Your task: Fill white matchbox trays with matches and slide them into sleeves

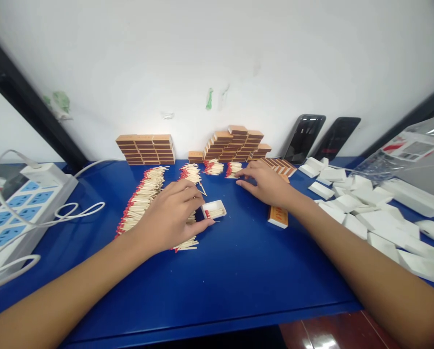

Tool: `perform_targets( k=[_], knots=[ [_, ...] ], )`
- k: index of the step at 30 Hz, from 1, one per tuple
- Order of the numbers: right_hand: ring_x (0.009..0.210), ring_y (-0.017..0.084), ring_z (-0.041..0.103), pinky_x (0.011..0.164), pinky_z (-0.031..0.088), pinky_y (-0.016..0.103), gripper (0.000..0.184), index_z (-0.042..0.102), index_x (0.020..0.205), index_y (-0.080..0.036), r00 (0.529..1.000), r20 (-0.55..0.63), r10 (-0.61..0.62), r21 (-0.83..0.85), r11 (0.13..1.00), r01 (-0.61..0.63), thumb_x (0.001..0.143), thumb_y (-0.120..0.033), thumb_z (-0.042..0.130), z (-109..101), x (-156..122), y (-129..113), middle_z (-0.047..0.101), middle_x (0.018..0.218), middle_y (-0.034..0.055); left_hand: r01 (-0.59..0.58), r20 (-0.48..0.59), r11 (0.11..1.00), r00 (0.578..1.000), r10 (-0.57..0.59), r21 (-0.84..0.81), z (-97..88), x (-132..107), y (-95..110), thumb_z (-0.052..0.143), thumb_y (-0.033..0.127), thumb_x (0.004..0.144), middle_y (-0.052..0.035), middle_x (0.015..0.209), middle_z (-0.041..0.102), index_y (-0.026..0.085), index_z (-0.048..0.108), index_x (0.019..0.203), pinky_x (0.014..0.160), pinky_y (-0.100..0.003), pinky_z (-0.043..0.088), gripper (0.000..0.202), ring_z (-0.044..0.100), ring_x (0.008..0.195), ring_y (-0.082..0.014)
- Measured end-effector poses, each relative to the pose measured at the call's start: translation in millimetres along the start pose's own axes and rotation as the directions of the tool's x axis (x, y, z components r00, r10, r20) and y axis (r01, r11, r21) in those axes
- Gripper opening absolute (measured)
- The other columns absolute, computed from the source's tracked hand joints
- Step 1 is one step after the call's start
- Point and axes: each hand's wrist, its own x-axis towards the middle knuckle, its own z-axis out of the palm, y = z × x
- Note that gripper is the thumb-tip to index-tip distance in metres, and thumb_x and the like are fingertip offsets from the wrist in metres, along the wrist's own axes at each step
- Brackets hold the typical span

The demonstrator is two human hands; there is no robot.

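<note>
My left hand (173, 211) lies over a heap of red-tipped matches (141, 196), its fingers curled against a small white tray (214, 209) that holds a few matches. My right hand (266, 184) reaches forward with fingers stretched out flat, the tips touching a small bunch of matches (233, 169) near the back. An orange matchbox sleeve (278, 215) lies just beside my right wrist. Further small bunches of matches (191, 172) lie between the hands.
Stacks of orange matchboxes (146, 149) and a stepped pile (237, 143) stand against the white wall. Several empty white trays (362, 208) cover the right of the blue table (224, 271). A white power strip (24, 203) with cables sits left. Two dark phones (306, 136) lean on the wall.
</note>
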Motion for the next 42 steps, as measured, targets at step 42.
perform_targets(
  k=[42],
  knots=[
    [0.095,0.023,0.058,0.082,0.048,0.036,0.008,0.064,0.102,-0.023,0.986,-0.002,-0.169,0.255,0.953,0.164,0.105,-0.022,0.058,-5,-14,-78,0.064,0.099,0.0073,0.026,0.007,0.999,1.000,-0.026,0.031,2.6,-1,-3,0.077,0.042,0.094,-0.0102,0.103,0.077,0.015,0.077,0.102,0.091,-0.045,0.057,0.028,0.065,0.104,-0.0282]
  ],
)
